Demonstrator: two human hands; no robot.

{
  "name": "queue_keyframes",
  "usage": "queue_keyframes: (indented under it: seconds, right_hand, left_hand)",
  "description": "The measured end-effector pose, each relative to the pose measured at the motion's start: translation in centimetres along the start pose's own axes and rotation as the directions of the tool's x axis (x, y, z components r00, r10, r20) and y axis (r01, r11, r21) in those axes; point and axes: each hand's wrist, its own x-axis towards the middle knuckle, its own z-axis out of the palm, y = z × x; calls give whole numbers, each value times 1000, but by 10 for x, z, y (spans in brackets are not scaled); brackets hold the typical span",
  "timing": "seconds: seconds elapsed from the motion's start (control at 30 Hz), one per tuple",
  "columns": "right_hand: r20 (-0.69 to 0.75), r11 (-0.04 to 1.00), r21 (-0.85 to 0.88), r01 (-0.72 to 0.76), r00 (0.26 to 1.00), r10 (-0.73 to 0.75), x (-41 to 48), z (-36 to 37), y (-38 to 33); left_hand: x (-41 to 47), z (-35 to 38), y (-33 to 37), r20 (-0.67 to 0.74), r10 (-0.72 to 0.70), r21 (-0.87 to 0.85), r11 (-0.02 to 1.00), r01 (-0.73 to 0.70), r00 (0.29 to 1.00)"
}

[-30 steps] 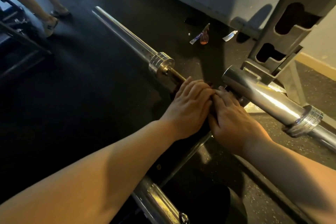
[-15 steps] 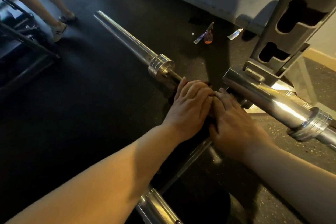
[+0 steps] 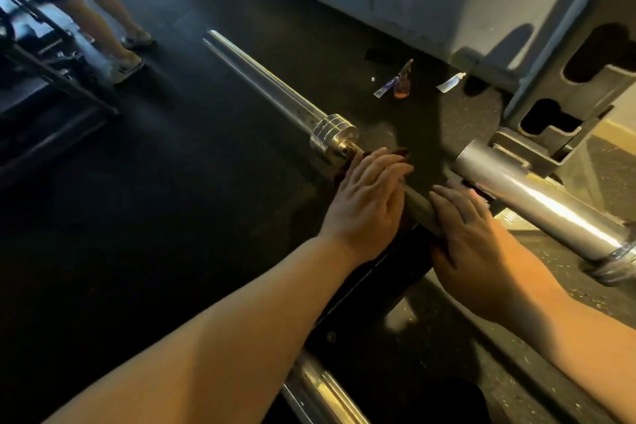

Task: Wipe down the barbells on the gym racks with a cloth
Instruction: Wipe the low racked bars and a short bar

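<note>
Step in hand, as judged: wiping the thin shaft [image 3: 418, 205] of the barbell [image 3: 275, 89] just inboard of its collar [image 3: 332, 138].

Position: the barbell lies low across the rack [image 3: 564, 86], above the floor [image 3: 172, 217], with its sleeve pointing away up-left.

Left hand [image 3: 368, 203]: fingers straight and together, pressing a dark cloth [image 3: 348, 171] flat onto the shaft beside the collar.

Right hand [image 3: 475, 234]: fingers laid over the shaft further inboard. Whether the thumb closes underneath, or any cloth lies beneath it, cannot be told.

Recommended method:
- Fold the cloth around the shaft rather than pressing from above, so the underside is cleaned too.
- Draw it along in overlapping passes and twist at the collar step, where grime would likely gather.
- Steady the bar with the free hand, since a round bar may roll.

Materials: the sleeve is smooth, bright, reflective cylinder. The collar is ringed with grooves. The shaft is duller grey. The cloth is soft, dark and reddish at its edge. The floor is matte, speckled black. A second barbell [image 3: 537, 200] sits just right.
</note>
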Motion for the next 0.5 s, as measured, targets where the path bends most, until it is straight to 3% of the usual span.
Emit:
queue_keyframes:
  seconds: [0.07, 0.13, 0.2, 0.27, 0.37, 0.5]
  right_hand:
    - [36, 999, -44, 1, 999, 1, 1, -1, 7]
    - [103, 985, -170, 14, 995, 4, 2, -8, 13]
    - [143, 964, -259, 52, 990, -15, 1, -13, 15]
    - [166, 947, -310, 80, 986, -29, 2, -14, 13]
    - [188, 942, -332, 53, 982, 11, 3, -14, 11]
    - [188, 936, -347, 50, 982, 18, 3, -13, 12]
  left_hand:
    - [0, -9, -18, 35, 32, 131, 991, -36, 999]
    - [-1, -9, -19, 55, -86, 231, 970, 71, 995]
    - [-2, -2, -6, 78, -243, 187, 956, 225, 967]
    - [-2, 4, 8, 92, -307, 112, 948, 297, 947]
    - [-5, 5, 13, 85, -306, 61, 951, 302, 948]
    - [-13, -6, 12, 89, -175, 110, 980, 165, 980]
